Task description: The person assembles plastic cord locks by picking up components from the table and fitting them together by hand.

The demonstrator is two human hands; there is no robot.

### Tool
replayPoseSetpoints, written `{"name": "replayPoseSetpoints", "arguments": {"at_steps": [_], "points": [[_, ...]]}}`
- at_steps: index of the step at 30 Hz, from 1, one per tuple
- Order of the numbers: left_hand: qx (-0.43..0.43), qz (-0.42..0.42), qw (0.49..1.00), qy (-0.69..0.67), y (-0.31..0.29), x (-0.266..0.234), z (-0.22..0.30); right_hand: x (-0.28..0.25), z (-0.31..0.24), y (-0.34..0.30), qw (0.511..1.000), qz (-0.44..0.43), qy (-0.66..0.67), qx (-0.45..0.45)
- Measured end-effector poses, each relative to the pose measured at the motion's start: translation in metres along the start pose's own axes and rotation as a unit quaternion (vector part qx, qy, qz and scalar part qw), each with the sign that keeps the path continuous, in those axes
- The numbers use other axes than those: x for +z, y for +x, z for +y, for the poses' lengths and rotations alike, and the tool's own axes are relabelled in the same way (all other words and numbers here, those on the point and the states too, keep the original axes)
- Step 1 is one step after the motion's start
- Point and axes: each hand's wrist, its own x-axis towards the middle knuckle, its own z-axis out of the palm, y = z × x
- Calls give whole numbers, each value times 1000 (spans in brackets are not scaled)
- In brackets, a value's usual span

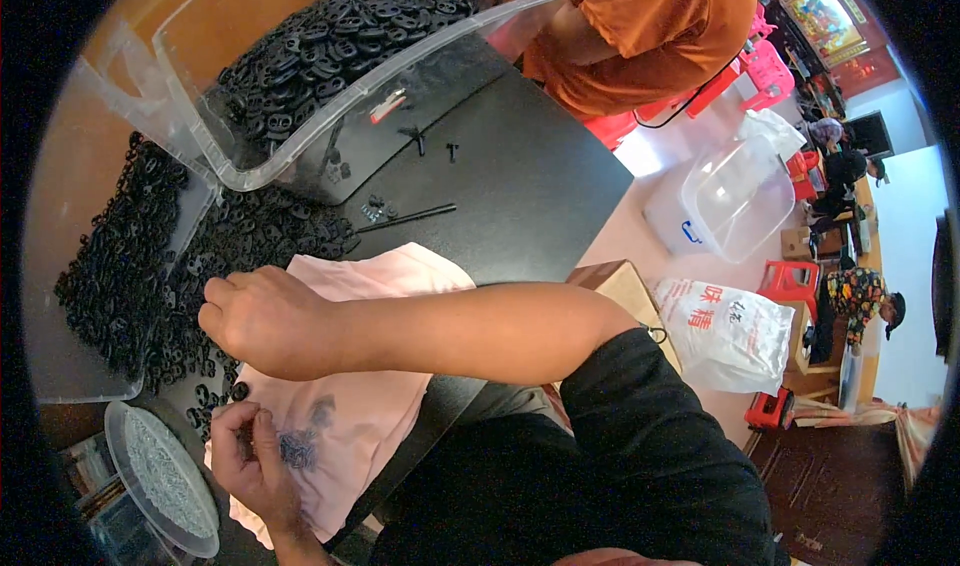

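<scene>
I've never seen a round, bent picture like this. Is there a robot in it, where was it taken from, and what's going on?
No robot here: just a person's bare left hand and right hand, seen by a wide camera worn on their head, looking down. Its lens bends straight edges. The dark table holds a pink cloth, a clear tub full of black pieces, more black pieces heaped loose, and a bowl of silvery bits. A small black part shows at the left hand's fingers; whether they grip it is unclear. The right hand is curled, hiding anything inside. The orange sleeve belongs to someone else.
</scene>
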Motion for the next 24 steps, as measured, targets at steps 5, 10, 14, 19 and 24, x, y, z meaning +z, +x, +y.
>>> {"name": "replayPoseSetpoints", "arguments": {"at_steps": [5,10,14,19,24], "points": [[90,-23,994,66,6,-2,3,0,-2,1,1000,17,10,-3],[132,-21,987,94,5,-5,4,-3,-7,2,999,26,21,-10],[107,-6,992,70,6,0,5,-2,-5,0,997,53,49,-11],[37,14,997,65,2,-2,3,-1,-6,1,994,84,71,-24],[30,17,998,53,3,-3,-2,3,-6,1,989,94,111,-9]]}}
